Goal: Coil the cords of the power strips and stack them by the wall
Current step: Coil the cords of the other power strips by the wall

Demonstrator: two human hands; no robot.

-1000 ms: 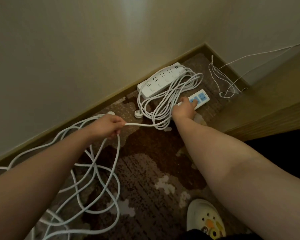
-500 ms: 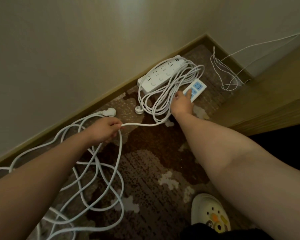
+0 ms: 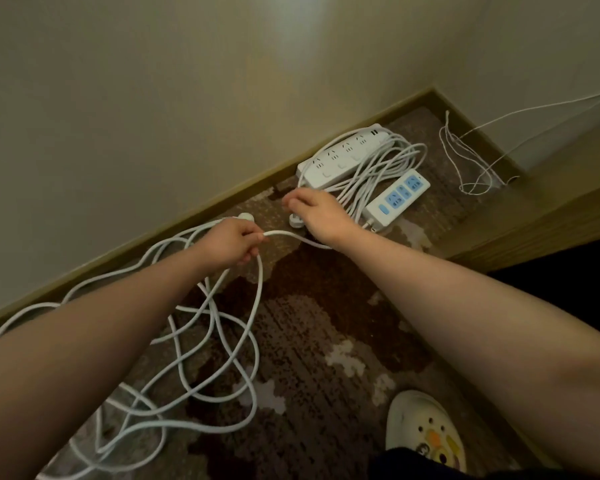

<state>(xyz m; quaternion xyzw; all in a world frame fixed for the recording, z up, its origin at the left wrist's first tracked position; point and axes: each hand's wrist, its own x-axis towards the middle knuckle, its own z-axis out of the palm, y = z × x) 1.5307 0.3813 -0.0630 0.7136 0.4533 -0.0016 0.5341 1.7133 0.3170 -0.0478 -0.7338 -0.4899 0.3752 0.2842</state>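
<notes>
A long white power strip [image 3: 340, 157] lies along the baseboard with its coiled cord [image 3: 378, 171] draped over it. A small white strip with blue sockets [image 3: 397, 202] lies beside that coil. My left hand [image 3: 232, 242] grips the small strip's loose white cord [image 3: 246, 341], which sprawls in tangled loops over the carpet to the lower left. My right hand [image 3: 317, 214] is palm down with curled fingers over the near end of the coil, right above its plug [image 3: 296, 221]. What the fingers hold is hidden. Another white plug [image 3: 246, 217] lies by the baseboard behind my left hand.
A thin white wire [image 3: 465, 168] hangs in loops in the corner. A wooden furniture side [image 3: 551, 209] borders the carpet on the right. My white clog [image 3: 423, 431] stands at the bottom right. The baseboard [image 3: 153, 242] runs diagonally along the wall.
My right hand left the small blue-socket strip and moved left onto the near end of the coiled cord. My left hand kept hold of the loose cord and rose a little towards the wall.
</notes>
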